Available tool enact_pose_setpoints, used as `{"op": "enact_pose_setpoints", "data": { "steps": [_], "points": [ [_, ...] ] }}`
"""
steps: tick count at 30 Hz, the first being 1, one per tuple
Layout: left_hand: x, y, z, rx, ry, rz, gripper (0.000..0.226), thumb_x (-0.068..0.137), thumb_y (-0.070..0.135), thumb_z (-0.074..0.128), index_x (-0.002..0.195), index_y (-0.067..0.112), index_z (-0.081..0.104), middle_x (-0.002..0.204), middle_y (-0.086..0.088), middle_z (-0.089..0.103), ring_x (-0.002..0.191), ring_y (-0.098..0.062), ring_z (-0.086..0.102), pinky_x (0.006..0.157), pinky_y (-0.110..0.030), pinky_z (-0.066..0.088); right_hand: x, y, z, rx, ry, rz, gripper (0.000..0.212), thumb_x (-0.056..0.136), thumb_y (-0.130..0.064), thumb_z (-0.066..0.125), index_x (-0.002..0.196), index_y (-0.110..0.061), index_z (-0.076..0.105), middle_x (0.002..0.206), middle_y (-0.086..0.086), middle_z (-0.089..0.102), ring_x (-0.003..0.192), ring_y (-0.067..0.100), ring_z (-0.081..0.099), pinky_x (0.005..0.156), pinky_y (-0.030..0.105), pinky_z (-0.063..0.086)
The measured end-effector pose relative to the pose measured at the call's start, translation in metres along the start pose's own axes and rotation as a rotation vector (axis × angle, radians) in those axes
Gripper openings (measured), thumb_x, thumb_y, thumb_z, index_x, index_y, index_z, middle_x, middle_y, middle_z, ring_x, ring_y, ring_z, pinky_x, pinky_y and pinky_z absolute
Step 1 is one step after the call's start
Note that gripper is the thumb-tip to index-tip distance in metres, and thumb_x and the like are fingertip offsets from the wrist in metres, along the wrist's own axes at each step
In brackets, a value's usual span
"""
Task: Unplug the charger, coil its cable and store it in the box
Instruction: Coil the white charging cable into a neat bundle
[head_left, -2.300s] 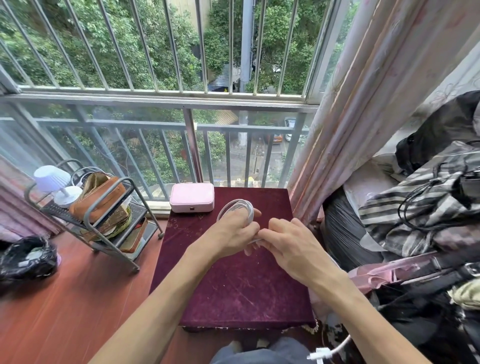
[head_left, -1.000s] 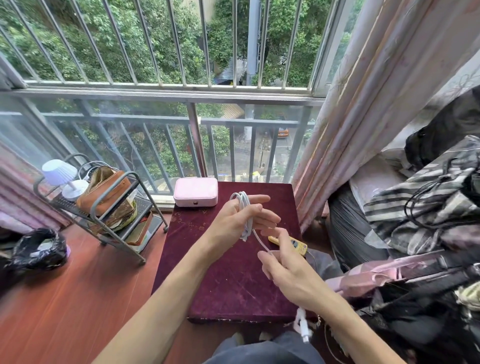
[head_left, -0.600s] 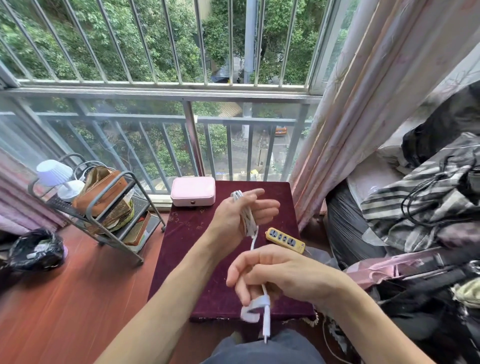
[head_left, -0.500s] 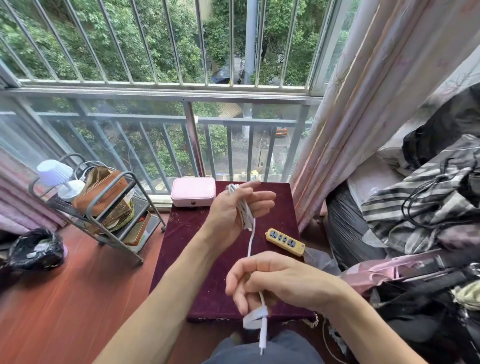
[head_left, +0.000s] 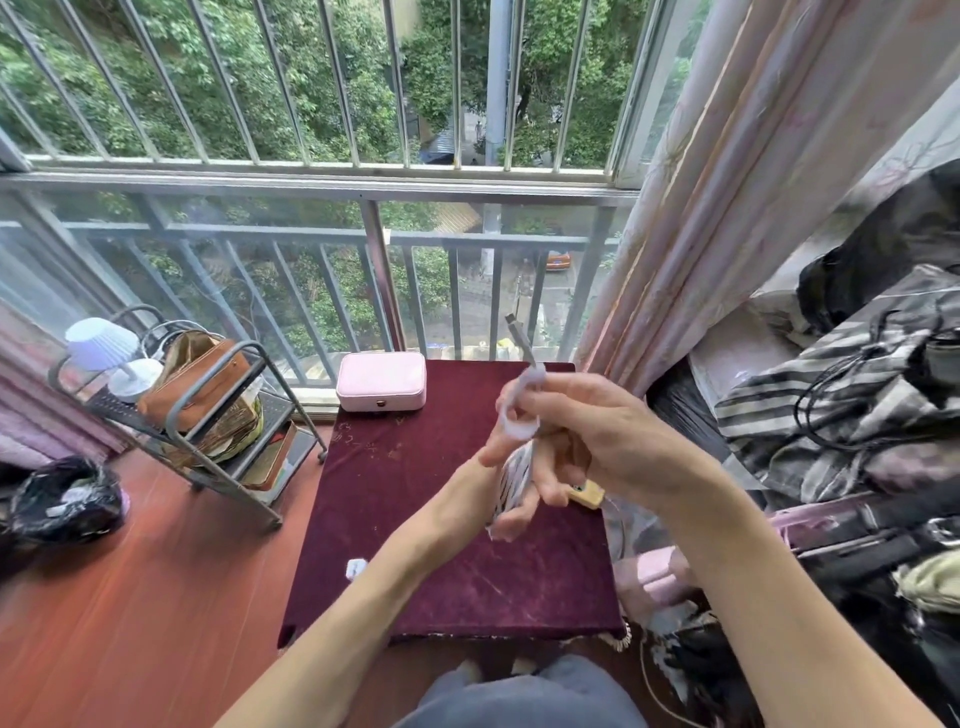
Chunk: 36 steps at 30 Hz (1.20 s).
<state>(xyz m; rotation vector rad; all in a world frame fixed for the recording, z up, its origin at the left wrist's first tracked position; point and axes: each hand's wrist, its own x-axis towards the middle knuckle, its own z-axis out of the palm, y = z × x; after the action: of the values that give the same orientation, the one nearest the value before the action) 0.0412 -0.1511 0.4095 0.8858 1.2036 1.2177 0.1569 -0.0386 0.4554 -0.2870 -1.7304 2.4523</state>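
A white cable coil is wrapped round my left hand, which holds it above the maroon table. My right hand is just above and in front, pinching the cable's free end in a small loop. The cable's connector sticks upward. A small white charger plug lies on the table to the left of my left forearm. At the table's far edge stands the pink box, closed. My right hand hides most of the left hand.
A yellow power strip peeks out under my hands at the table's right edge. A metal rack with bags and a small lamp stands on the left. Curtain and piled clothes with cables fill the right.
My right hand rose from the table's near edge to above my left hand, bringing the cable end up over the coil. The left hand lowered. A white plug now lies on the table.
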Motion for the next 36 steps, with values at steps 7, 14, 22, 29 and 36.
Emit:
{"op": "enact_pose_setpoints", "data": {
  "steps": [7,14,22,29,36],
  "points": [
    [-0.013,-0.022,0.002,-0.093,-0.090,0.060,0.076,0.101,0.067,0.037,0.050,0.011,0.036,0.035,0.003,0.032,0.030,-0.016,0.033,0.050,-0.027,0.040,0.021,0.009,-0.024,-0.589,0.403,0.103,0.049,0.099,-0.054,0.064,0.080,-0.011,0.080,0.039,-0.006,0.043,0.032,0.008,0.032,0.038,0.015,0.032],
    [-0.011,0.006,-0.008,-0.537,-0.142,0.136,0.055,0.100,0.022,0.039,0.045,0.019,0.034,0.028,0.006,0.027,0.025,-0.011,0.033,0.041,-0.027,0.027,0.014,0.039,-0.025,-0.523,0.478,0.155,0.035,0.076,-0.049,0.071,0.059,-0.024,0.053,0.056,-0.008,0.046,0.052,0.008,0.038,0.049,0.021,0.034],
    [-0.007,0.012,-0.022,-0.827,-0.245,0.179,0.057,0.097,0.025,0.054,0.044,0.019,0.034,0.030,0.002,0.024,0.027,-0.016,0.026,0.044,-0.028,0.022,-0.002,0.034,-0.007,-0.300,0.356,-0.106,0.020,0.102,-0.020,0.065,0.113,-0.027,0.081,0.112,0.005,0.082,0.107,0.020,0.076,0.094,0.035,0.061],
    [-0.001,0.010,-0.023,-0.921,-0.275,0.230,0.074,0.101,0.048,0.053,0.041,0.016,0.025,0.027,0.001,0.021,0.027,-0.014,0.034,0.047,-0.024,0.029,-0.011,0.034,0.018,-0.297,0.354,-0.117,0.044,0.098,-0.052,0.066,0.131,-0.025,0.072,0.120,0.002,0.080,0.118,0.021,0.074,0.107,0.046,0.056],
    [-0.004,0.017,-0.032,-0.243,0.002,0.229,0.052,0.089,0.054,0.069,0.066,0.007,0.075,0.067,-0.011,0.073,0.068,-0.026,0.072,0.078,-0.045,0.059,-0.012,0.025,0.010,-0.512,0.503,-0.300,0.031,0.100,-0.015,0.072,0.126,-0.031,0.075,0.113,-0.009,0.082,0.107,0.012,0.078,0.095,0.034,0.062]
  ]
}}
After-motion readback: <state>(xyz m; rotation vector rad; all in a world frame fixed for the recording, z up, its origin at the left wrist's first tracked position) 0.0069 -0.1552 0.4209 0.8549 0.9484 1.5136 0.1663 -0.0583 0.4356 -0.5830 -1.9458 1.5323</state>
